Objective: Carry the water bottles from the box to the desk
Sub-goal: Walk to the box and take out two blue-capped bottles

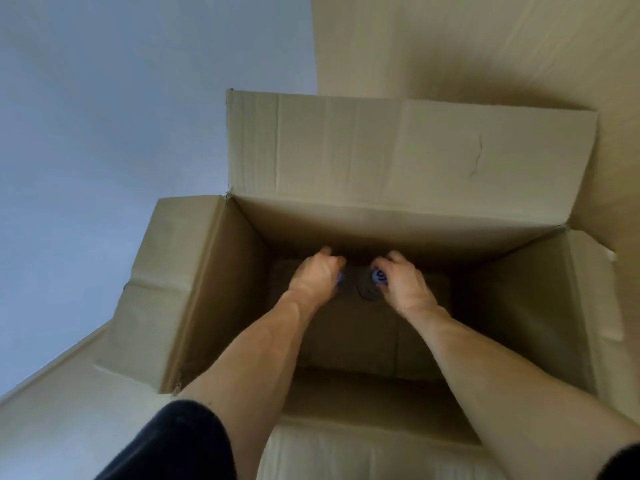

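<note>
Head view, looking down into a large open brown cardboard box (194,289) whose four flaps are folded outward; I see both of my bare forearms reaching into it from the near edge. My left hand (315,275) is deep in the box near the far wall, fingers curled downward over the top of a water bottle with a blue cap (340,278), of which only a sliver of blue shows at the edge of the palm; the grip appears closed on it, though the bottle's body is hidden beneath the hand. My right hand (403,280) lies just beside the left one, apart from it, with its fingers and thumb curled round the neck of a second clear water bottle with a blue-and-white cap (379,277); the cap shows between thumb and forefinger, and the dark rounded shoulder of the bottle is visible directly below it. Both bottles stand upright on the box floor, close to the far wall and near its middle. A dark short sleeve (173,445) covers my left upper arm at the lower edge. The box rests against a pale grey-blue floor (86,133) on the left and further sheets of tan cardboard (467,39) beyond.
</note>
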### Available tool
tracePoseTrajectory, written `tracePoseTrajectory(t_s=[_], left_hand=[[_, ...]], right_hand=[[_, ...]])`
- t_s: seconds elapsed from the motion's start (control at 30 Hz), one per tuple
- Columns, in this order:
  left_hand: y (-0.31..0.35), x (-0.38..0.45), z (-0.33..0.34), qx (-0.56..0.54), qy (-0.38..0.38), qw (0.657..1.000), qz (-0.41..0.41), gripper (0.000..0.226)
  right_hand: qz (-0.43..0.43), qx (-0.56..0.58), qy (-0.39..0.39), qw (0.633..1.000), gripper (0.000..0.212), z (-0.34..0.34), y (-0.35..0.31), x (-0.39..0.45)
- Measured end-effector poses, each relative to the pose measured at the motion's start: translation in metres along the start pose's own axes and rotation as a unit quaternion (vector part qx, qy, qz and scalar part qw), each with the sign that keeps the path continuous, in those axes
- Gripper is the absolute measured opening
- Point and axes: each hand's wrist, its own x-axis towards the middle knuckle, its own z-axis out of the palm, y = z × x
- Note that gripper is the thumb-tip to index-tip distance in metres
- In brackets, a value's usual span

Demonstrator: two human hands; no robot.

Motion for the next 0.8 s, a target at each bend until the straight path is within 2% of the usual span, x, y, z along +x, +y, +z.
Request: tracePoseTrajectory(t_s=[0.23, 0.4, 0.47, 0.6, 0.8], left_hand=[[0.010, 0.006, 0.022, -0.049, -0.014, 0.998, 0.034, 0.041], [-0.019, 0.018, 0.027, -0.074, -0.118, 0.989, 0.042, 0.082], [-0.026, 0.023, 0.032, -0.089, -0.141, 0.985, 0.041, 0.091], [-0.032, 0.035, 0.051, -0.168, -0.152, 0.974, 0.016, 0.095], [-0.037, 0.042, 0.062, -0.271, -0.136, 0.953, -0.016, 0.087]], right_hand=[[-0.021, 0.045, -0.008, 0.999, 0.040, 0.002, 0.021, 0.003], [0.008, 0.088, -0.085, 0.992, 0.076, 0.012, 0.040, 0.012], [0.013, 0.099, -0.100, 0.990, 0.086, 0.018, 0.047, 0.018], [0.040, 0.190, -0.108, 0.975, 0.093, 0.040, 0.056, 0.029], [0.045, 0.289, -0.071, 0.954, 0.083, 0.052, 0.065, 0.028]])
